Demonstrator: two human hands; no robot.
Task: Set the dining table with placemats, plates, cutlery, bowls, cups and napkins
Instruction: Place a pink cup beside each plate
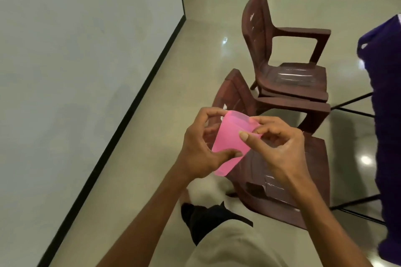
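A glossy pale tiled floor [134, 158] runs beside a plain white wall [76, 50] with a black skirting strip. Both hands hold a pink cup [230, 141] in the air: the left hand [199, 149] grips its side, thumb near the base, and the right hand [280, 147] pinches the rim. The cup is smooth, translucent, tapered plastic. Beyond stand two ribbed brown plastic chairs [288, 76], with purple cloth [386, 93] at right.

Glossy pale tiled floor [134, 158] carries two brown plastic armchairs: nearer chair [271, 158], farther chair [288, 65], beside thin black metal legs [355, 208]
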